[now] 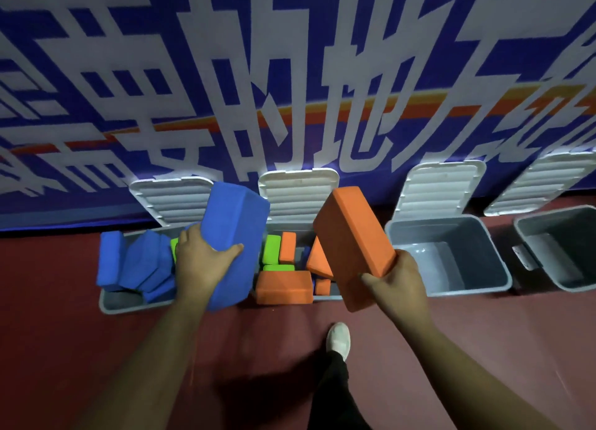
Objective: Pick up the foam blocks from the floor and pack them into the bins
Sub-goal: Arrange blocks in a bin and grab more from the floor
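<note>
The left grip (200, 262) clasps a blue block (235, 233) above the leftmost bin (108, 304); the right grip (398, 284) clasps an orange block (351, 242) over the second bin (327, 298). This looks like the packing step, and each block probably needs lowering into a gap.

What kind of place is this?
Likely an indoor play or sports hall: a dark red floor, a large blue wall banner with white characters, and a row of open grey plastic bins, some holding coloured foam blocks.
</note>
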